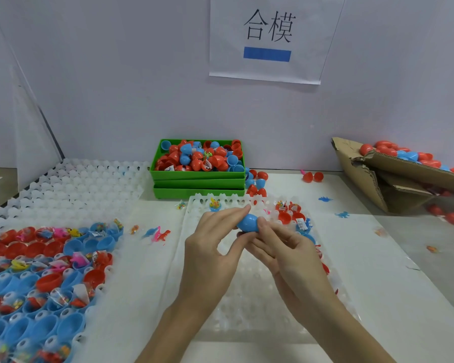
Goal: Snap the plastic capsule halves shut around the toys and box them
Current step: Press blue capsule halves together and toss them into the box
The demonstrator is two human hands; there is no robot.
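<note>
Both hands meet over the white tray (247,305) at the middle of the bench (378,271), pinching one blue capsule (248,223) between them. The left hand (210,239) grips its left end with thumb below and fingers laid over the top; the right hand (286,247) curls round its right end, thumb on top. The capsule sits just above the tray's far rows, not touching it (whether its halves are fully closed cannot be told).

Behind the tray stands a stack of green bins (198,179), the top one heaped with red and blue halves. Left of the tray lies a second tray (71,179), its near part filled with red and blue halves (50,260), many holding bagged toys. Small loose dinosaur toys (157,233) lie between the two trays. Right of the tray, a torn cardboard box (372,179) holds closed capsules. A paper sign (270,38) hangs on the wall behind the bins.
</note>
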